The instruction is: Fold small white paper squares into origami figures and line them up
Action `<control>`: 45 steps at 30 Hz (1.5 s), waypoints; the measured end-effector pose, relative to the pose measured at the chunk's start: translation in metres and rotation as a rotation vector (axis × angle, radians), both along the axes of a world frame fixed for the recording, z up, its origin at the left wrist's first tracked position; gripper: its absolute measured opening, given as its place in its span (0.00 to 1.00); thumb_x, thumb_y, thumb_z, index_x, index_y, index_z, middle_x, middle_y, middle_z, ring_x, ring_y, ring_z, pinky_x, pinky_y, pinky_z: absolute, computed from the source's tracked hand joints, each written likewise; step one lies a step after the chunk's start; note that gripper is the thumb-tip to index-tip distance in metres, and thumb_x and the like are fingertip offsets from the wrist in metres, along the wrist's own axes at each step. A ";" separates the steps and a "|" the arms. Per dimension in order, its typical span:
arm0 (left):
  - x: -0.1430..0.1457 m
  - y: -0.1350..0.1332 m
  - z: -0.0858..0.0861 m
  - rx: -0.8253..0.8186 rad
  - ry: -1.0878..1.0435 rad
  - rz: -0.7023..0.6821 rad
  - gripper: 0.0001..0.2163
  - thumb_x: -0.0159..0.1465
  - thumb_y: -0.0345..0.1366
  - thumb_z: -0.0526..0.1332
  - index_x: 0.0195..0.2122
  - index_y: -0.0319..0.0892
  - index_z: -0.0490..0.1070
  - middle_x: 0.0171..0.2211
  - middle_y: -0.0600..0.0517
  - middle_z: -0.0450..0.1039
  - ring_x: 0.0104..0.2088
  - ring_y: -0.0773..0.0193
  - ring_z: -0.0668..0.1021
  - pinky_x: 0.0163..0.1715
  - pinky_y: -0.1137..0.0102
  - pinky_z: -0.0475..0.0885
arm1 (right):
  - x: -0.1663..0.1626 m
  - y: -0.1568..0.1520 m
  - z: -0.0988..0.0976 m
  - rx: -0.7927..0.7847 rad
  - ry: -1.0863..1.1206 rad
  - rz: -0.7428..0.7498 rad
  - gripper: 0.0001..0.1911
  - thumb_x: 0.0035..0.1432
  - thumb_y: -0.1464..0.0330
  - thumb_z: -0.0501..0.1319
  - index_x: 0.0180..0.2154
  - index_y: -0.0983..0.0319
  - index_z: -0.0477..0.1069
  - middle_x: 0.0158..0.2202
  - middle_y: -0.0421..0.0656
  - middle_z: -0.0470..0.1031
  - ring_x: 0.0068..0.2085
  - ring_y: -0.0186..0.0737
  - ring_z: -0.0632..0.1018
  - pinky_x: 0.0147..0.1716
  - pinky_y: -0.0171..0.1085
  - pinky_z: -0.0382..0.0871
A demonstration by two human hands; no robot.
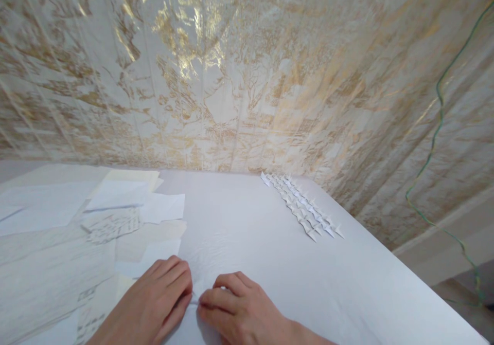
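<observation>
A small piece of white paper (194, 300) shows between my two hands, low over the white table (231, 216). My left hand (162, 298) has its fingers curled and pressed together at the paper's left end. Opposite it, my right hand (239, 306) pinches the right end between thumb and fingers. Most of the paper is hidden by the fingers, so its folds cannot be made out. To the far right of the hands, rows of small folded white paper pieces (304, 209) with pointed tips stand on the table.
Loose paper sheets (46, 257), some printed, overlap across the table's left side, close to my left hand. A gold-patterned curtain (216, 77) hangs behind the table. A green cord (434, 139) dangles at the right, past the table's slanting edge.
</observation>
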State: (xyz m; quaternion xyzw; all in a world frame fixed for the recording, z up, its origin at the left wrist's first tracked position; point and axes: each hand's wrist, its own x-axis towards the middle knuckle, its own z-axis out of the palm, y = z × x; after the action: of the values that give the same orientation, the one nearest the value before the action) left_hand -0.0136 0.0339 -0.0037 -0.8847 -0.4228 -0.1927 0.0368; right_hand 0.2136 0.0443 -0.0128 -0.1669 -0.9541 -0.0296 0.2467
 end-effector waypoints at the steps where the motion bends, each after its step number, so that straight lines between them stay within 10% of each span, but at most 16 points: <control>1: 0.002 0.001 0.003 -0.008 0.025 0.000 0.09 0.64 0.27 0.56 0.30 0.44 0.73 0.30 0.53 0.77 0.32 0.58 0.78 0.35 0.64 0.72 | 0.000 0.000 0.000 -0.001 0.010 0.004 0.05 0.67 0.70 0.59 0.45 0.63 0.69 0.44 0.40 0.79 0.42 0.40 0.72 0.37 0.38 0.65; 10: 0.014 0.006 0.029 -0.243 0.304 0.086 0.13 0.62 0.23 0.54 0.32 0.41 0.77 0.34 0.47 0.80 0.34 0.53 0.80 0.37 0.57 0.73 | -0.010 -0.006 -0.005 0.024 0.006 -0.040 0.05 0.67 0.69 0.59 0.42 0.65 0.69 0.35 0.43 0.75 0.35 0.40 0.70 0.32 0.38 0.64; 45: 0.005 -0.001 -0.003 -0.076 -0.067 0.136 0.10 0.63 0.29 0.53 0.33 0.47 0.73 0.33 0.52 0.78 0.34 0.53 0.78 0.36 0.60 0.69 | -0.017 -0.012 -0.012 0.130 -0.088 -0.071 0.07 0.70 0.71 0.56 0.41 0.69 0.71 0.37 0.47 0.70 0.39 0.43 0.68 0.36 0.39 0.67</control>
State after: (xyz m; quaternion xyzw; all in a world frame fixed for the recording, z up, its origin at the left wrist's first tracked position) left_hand -0.0086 0.0327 -0.0069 -0.8479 -0.4898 -0.2030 0.0018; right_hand 0.1965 0.0320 -0.0248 -0.1831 -0.9535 -0.1074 0.2138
